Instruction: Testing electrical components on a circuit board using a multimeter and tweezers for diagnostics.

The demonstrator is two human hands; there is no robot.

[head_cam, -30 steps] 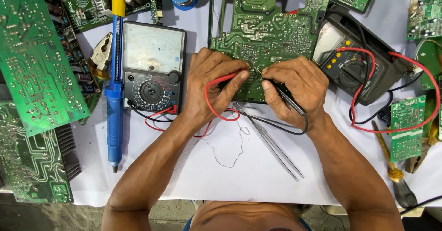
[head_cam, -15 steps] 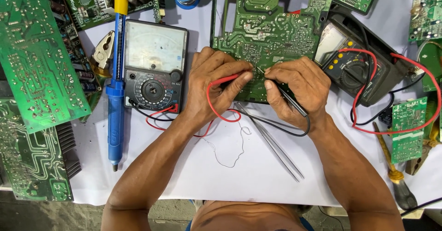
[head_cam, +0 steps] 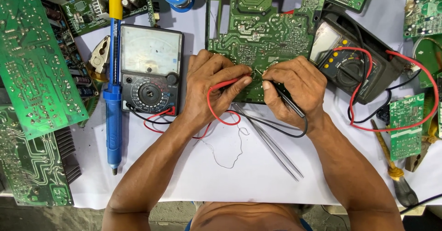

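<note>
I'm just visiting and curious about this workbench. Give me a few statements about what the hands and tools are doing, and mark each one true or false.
1. The left hand holds a red probe against the green circuit board. True.
2. The right hand holds a screwdriver. False: it holds a black probe.
3. The tweezers lie on the white sheet, in neither hand. True.
4. The blue desoldering pump lies right of the analog multimeter. False: it lies on its left.
</note>
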